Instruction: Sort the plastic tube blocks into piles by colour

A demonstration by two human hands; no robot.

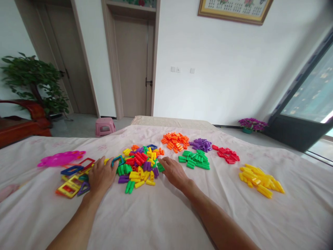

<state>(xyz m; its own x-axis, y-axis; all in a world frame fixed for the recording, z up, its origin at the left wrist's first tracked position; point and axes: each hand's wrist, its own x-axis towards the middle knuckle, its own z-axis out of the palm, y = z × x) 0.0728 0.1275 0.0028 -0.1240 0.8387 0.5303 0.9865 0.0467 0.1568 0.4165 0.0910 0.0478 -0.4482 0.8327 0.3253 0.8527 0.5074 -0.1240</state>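
Observation:
A mixed heap of small plastic pegs (139, 165) in several colours lies on a pale pink cloth (166, 215). My left hand (102, 176) rests palm down at the heap's left edge, fingers apart, beside flat frame shapes (74, 180). My right hand (173, 172) lies flat at the heap's right edge, fingertips touching the pegs, holding nothing. Sorted piles sit to the right: orange (175, 141), purple (201, 144), green (195, 159), red (227, 155) and yellow (260, 180).
A magenta flat plate (60, 158) lies at the left. Beyond the cloth stand a pink stool (104, 126), a potted plant (33, 83), a red wooden seat (20, 121), a closed door (132, 66) and a flower pot (251, 125) by the window.

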